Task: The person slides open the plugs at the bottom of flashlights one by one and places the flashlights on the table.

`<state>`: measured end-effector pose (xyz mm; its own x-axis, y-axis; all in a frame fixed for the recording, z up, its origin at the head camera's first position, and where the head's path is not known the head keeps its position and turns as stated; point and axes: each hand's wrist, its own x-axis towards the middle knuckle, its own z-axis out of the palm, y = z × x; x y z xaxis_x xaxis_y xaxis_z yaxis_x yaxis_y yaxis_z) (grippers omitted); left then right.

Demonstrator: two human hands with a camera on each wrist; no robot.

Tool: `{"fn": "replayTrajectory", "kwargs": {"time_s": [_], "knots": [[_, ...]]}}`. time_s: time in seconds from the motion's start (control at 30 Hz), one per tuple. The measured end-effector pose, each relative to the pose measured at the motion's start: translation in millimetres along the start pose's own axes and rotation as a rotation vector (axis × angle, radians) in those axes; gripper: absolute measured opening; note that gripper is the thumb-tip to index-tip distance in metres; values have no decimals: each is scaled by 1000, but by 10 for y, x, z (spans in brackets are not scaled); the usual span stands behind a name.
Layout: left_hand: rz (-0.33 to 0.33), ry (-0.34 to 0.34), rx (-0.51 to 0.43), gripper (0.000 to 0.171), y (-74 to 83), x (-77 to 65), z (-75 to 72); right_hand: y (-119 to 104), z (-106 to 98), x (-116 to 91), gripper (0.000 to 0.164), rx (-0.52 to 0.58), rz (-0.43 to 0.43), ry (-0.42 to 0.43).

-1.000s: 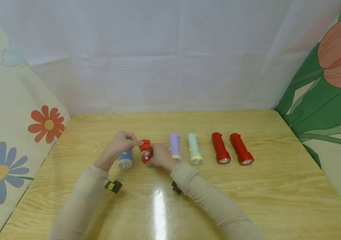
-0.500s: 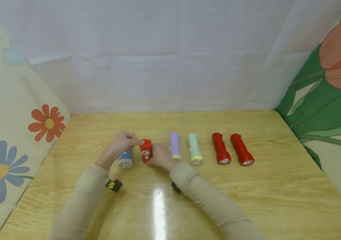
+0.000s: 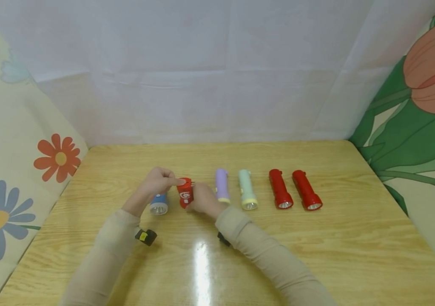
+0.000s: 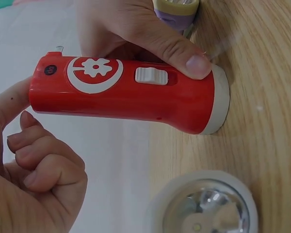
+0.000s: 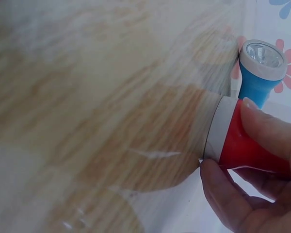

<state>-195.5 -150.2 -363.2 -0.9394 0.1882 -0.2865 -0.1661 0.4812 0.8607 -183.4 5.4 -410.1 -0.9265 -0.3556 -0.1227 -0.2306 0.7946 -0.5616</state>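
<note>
The red, flared plastic flashlight (image 4: 136, 102) stands upright, white rim down on the wood-grain table (image 3: 317, 255), just right of the blue, white-rimmed plastic flashlight (image 3: 159, 205). I can see the right hand (image 3: 204, 199) gripping its lower end from the right; the left hand (image 3: 154, 182), fingers curled, touches the top with its thumb.

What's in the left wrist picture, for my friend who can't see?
The right hand grips a red flashlight, its white rim facing the wooden table, while the left hand touches its other end. A second white-rimmed flashlight shows nearby.
</note>
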Motion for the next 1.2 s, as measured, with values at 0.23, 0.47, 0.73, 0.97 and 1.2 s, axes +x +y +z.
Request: {"fn": "replayTrajectory", "kwargs": {"time_s": [0.23,0.47,0.73,0.97,1.2], "knots": [[-17,12,50,38,29,20,15,17,6,1,41,7,-13,10],[-5,22,94,42,48,47,46,19,8,-8,49,-43,-49,27],[44,9,77,45,49,29,55,20,14,-9,54,-43,-50,26],[117,2,121,38,23,12,31,4,13,-17,51,-35,-37,3],[184,5,152,30,20,-33,8,22,14,2,52,-34,-48,3]]}}
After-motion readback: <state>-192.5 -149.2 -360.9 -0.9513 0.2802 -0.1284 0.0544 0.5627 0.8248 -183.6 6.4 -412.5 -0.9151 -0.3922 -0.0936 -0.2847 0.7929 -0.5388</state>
